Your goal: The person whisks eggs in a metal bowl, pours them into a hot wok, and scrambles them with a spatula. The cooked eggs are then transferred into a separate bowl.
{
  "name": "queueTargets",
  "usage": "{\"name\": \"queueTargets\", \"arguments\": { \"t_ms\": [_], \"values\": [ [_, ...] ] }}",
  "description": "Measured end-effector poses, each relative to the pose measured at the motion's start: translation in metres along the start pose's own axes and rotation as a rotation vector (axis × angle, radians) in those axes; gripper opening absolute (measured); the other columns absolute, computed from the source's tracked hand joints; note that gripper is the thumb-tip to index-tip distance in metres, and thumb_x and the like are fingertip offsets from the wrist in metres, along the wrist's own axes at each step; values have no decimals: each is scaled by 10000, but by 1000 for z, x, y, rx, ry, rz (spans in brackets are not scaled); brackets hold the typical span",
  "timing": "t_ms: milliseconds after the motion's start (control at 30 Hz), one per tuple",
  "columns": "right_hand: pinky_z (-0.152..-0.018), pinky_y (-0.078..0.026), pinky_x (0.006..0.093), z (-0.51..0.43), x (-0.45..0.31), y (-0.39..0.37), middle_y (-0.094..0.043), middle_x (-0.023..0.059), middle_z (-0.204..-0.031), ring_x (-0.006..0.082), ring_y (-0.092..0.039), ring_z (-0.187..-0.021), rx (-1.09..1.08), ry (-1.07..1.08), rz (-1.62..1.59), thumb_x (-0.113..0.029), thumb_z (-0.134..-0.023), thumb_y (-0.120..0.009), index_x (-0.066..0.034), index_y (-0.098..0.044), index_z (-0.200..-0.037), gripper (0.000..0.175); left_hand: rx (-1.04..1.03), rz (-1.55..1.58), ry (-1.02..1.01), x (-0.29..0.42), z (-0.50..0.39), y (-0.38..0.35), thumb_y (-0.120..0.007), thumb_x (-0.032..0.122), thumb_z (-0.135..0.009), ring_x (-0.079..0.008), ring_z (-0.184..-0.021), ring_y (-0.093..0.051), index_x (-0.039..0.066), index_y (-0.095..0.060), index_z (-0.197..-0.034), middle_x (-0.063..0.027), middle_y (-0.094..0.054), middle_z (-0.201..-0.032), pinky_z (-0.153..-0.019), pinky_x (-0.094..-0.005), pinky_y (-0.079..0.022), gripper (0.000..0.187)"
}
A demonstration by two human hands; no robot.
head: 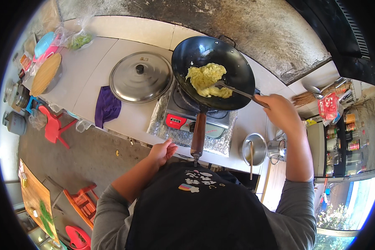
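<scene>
My right hand (279, 111) grips the handle of a metal spatula (237, 90), whose blade rests against yellow scrambled egg (207, 78) in the wok. The dark wok (237, 68) sits on a portable gas stove (197, 120). Its wooden handle (198, 131) points towards my body. My left hand (163, 152) hovers by the counter's front edge, left of that handle and apart from it. Its fingers are loosely curled and hold nothing. Foil-like sheeting (157, 122) lies under the stove.
Left of the wok are a steel lid (140, 82) and a purple cloth (107, 107). A steel bowl (259, 140) with chopsticks (251, 159) stands at the right, beside a metal jug (276, 148). Farther left, a round wooden board (46, 75) covers a pot.
</scene>
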State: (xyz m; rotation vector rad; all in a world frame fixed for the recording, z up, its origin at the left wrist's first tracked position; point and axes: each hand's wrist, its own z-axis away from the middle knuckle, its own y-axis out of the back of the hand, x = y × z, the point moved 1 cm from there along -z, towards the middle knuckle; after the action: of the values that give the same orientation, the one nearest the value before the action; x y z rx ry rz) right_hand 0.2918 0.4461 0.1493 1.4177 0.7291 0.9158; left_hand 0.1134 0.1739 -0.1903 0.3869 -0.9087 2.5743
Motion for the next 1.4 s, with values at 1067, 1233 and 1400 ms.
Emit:
{"name": "queueTargets", "arguments": {
  "t_ms": [1067, 1233, 1400],
  "values": [
    [-781, -471, 433, 15, 2, -23, -587, 162, -938, 355, -584, -900, 6, -162, -71, -50, -833, -603, -180, -587, -1259, 445, -2, 113, 10, 1, -18, -33, -639, 301, -918, -208, -812, -678, -37, -580, -980, -124, -652, -892, -669, -266, -588, 349],
    [-782, -469, 428, 34, -3, 12, -587, 146, -928, 352, -583, -896, -23, -193, -59, -52, -833, -600, -182, -589, -1261, 447, -7, 93, 23, 4, -18, -46, -640, 298, -918, -219, -822, -680, -33, -579, -969, -119, -653, -893, -670, -268, -590, 341],
    [-799, -468, 401, 36, 2, 26, -603, 163, -949, 341, -595, -920, -54, -167, -46, 24, -793, -606, -132, -600, -1251, 484, 18, 112, -9, -11, -29, -44, -632, 299, -923, -229, -821, -682, -36, -582, -960, -133, -655, -905, -666, -278, -591, 340]
  ]
}}
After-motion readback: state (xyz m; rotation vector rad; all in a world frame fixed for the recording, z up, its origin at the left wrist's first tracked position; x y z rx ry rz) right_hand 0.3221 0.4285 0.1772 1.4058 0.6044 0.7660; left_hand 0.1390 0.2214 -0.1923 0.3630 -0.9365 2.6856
